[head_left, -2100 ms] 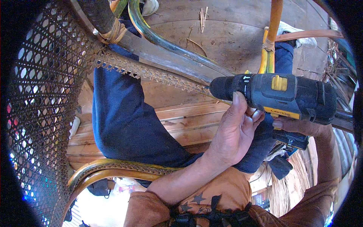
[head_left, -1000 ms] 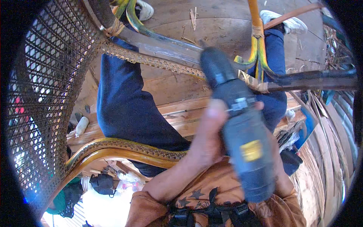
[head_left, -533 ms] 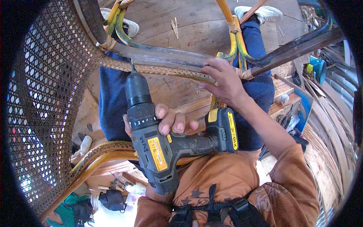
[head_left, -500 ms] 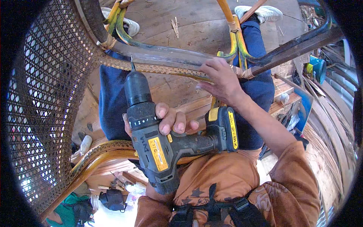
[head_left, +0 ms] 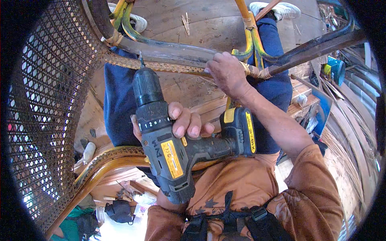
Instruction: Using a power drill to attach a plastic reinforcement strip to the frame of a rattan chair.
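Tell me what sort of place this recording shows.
Most likely a rattan or cane furniture workshop: a woven cane panel on a bent chair frame, a cordless drill in the left hand, offcuts on the plank floor.

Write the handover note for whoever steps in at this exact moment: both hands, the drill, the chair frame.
Left hand: wrapped around the black-and-yellow cordless drill, its bit tip pointing up at the woven cane strip on the dark curved rattan chair rail.
Right hand: gripping that rail beside the yellow-green cane upright.
Done: drill aimed and frame steadied.
Left: whether the bit touches the strip cannot be told.
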Action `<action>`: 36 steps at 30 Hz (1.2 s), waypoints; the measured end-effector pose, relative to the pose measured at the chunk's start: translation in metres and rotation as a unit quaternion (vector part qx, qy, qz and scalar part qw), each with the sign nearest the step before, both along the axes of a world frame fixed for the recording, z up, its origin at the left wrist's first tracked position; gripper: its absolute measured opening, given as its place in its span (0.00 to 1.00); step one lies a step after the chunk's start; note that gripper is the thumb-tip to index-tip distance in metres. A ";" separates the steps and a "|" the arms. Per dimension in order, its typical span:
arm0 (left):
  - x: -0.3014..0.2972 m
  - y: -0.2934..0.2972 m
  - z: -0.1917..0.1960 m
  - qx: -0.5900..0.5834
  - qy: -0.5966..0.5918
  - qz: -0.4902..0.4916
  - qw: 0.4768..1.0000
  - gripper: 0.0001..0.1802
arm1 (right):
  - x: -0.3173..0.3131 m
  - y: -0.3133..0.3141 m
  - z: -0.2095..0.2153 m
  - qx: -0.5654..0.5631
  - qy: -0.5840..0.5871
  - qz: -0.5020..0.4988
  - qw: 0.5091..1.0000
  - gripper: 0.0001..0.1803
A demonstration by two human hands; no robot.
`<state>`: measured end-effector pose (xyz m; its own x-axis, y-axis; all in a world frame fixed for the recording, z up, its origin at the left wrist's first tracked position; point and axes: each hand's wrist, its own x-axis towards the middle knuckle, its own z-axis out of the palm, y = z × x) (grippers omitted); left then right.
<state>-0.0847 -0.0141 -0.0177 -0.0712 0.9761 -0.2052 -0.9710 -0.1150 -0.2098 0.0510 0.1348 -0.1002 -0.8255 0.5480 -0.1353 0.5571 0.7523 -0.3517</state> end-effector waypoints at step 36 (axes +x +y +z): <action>-0.011 -0.008 0.090 0.141 0.183 -0.202 0.952 0.06 | 0.393 -0.245 0.065 0.035 0.041 -0.697 0.715 0.07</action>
<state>-0.0953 -0.0223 0.0725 0.3047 0.9518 0.0346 -0.9383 0.2937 0.1828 0.4437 -0.1107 -0.0350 0.5257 0.8493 -0.0487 0.7627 -0.4960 -0.4150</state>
